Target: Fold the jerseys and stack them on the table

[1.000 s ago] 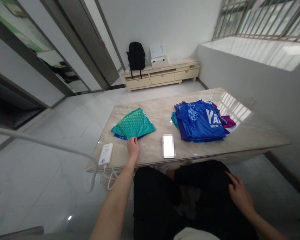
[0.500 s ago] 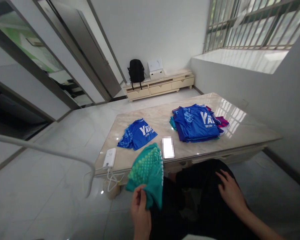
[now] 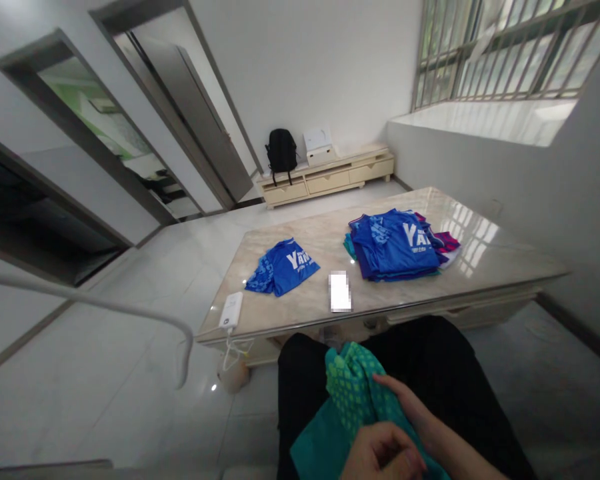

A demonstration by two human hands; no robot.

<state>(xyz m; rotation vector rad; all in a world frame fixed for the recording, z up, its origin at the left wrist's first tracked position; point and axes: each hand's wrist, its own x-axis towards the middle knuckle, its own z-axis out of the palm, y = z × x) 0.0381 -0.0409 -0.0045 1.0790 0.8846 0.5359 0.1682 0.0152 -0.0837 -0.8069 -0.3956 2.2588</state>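
Observation:
A green garment [image 3: 355,383] with a yellow-green dotted pattern lies bunched over my lap, its plain teal part hanging to the lower left. My right hand [image 3: 407,403] grips it from the right, a fingertip showing on top and the rest partly hidden by cloth. Close to the camera, my left hand [image 3: 383,453] is closed with curled fingers against the garment's lower part; the exact pinch is hard to see. On the table [image 3: 270,317] ahead lie a folded blue jersey [image 3: 290,267] with white letters and, to its right, a stack of folded jerseys [image 3: 395,247], blue on top.
A white power bank [image 3: 231,311] with a cable sits at the table's left front corner. A blurred-out white rectangle [image 3: 340,292] lies near the front edge. A grey curved bar [image 3: 130,310] crosses the left side. Behind stand a low cabinet [image 3: 325,181] and a black backpack [image 3: 281,152].
My left hand has brought the green garment down and right, from beside the table edge onto my lap. My right hand has left my thigh and taken hold of it.

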